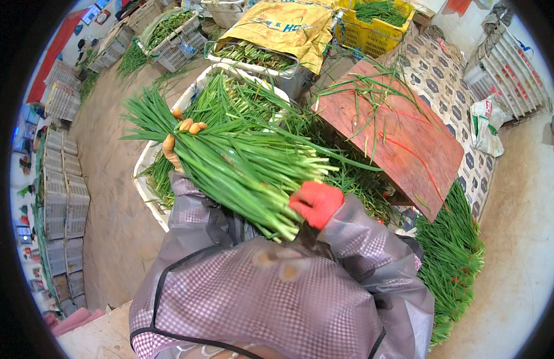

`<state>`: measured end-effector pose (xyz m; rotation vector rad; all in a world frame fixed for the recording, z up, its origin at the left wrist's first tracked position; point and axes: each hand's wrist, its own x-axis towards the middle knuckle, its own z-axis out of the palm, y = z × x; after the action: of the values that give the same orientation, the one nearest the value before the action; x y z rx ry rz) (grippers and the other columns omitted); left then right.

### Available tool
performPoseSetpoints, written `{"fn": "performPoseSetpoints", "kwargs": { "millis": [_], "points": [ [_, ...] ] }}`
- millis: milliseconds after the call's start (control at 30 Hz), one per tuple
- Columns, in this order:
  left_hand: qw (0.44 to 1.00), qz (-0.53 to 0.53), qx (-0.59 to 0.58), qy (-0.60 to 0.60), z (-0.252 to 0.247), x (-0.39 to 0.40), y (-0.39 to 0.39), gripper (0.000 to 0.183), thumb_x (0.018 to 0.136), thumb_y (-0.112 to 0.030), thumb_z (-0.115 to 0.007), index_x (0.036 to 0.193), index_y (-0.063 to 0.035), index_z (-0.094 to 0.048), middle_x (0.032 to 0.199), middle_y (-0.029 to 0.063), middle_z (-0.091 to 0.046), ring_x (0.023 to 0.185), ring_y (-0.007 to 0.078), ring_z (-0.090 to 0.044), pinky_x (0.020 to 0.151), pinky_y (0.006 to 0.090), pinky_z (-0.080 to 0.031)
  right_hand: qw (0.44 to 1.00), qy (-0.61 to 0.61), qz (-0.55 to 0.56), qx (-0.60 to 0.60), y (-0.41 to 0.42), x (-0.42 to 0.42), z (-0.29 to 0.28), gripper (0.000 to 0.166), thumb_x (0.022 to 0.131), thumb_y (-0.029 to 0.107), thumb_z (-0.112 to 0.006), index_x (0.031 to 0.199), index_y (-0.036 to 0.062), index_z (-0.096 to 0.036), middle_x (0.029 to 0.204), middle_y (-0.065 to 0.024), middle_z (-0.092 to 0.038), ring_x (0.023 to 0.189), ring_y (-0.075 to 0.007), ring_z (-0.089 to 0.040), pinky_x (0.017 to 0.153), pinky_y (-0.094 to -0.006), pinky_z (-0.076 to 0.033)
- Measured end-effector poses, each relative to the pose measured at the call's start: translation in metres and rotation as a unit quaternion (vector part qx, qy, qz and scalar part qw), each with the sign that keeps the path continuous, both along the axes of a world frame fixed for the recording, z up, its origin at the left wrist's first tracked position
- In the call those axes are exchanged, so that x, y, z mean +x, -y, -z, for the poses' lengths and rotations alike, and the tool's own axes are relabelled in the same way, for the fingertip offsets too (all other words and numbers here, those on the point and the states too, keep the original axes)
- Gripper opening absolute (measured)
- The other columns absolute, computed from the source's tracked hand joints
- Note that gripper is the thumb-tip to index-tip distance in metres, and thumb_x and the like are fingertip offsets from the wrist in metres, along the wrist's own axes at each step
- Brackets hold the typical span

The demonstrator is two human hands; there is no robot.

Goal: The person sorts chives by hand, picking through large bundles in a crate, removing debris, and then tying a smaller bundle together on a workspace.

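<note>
A large bunch of green garlic chives (pixel 232 157) lies across my front, its leaf tips to the upper left and its pale stem ends to the lower right. My left hand (pixel 182 134), in what looks like a tan glove, is wrapped around the leafy part. At the stem ends is my right hand (pixel 317 204) in a red glove, its fingers curled; blur hides whether a stem is pinched there. Beneath the bunch stands a white plastic crate (pixel 144 188) filled with more loose chives (pixel 223 98).
Right of the crate is a reddish wooden board (pixel 393 130) with stray leaves and red ties (pixel 411 155). Tied chive bundles (pixel 452 251) lie at far right. Behind stand a crate under a yellow sack (pixel 281 27) and a yellow crate (pixel 371 36). Stacked crates (pixel 63 193) line the left.
</note>
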<state>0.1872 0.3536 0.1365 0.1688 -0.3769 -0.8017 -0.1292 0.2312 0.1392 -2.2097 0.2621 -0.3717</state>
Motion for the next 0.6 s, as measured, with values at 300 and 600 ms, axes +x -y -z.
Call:
{"fn": "performPoseSetpoints", "kwargs": {
  "millis": [300,600],
  "points": [
    [0.988,0.056,-0.127,0.073,-0.007,0.002,-0.007,0.055,0.086,-0.021,-0.062,0.134,-0.0063,-0.04,0.092,0.0017,-0.051,0.091,0.0189,-0.051,0.106,0.0392,-0.035,0.877,-0.452,-0.02,0.162,0.044,-0.098,0.065,0.046,0.083,0.042,-0.068,0.112,0.007,-0.065,0.102,-0.0101,-0.067,0.091,-0.0201,-0.064,0.08,-0.0338,-0.05],
    [0.976,0.094,-0.152,0.126,-0.02,-0.009,0.007,0.059,0.086,-0.022,-0.062,0.137,-0.0058,-0.037,0.09,0.0006,-0.049,0.086,0.0166,-0.05,0.106,0.039,-0.034,0.853,0.181,0.255,0.418,0.068,-0.009,0.06,0.073,0.09,0.037,-0.063,0.146,0.0046,-0.031,0.145,-0.0104,-0.04,0.133,-0.0227,-0.039,0.109,-0.0369,-0.029]
  ]
}}
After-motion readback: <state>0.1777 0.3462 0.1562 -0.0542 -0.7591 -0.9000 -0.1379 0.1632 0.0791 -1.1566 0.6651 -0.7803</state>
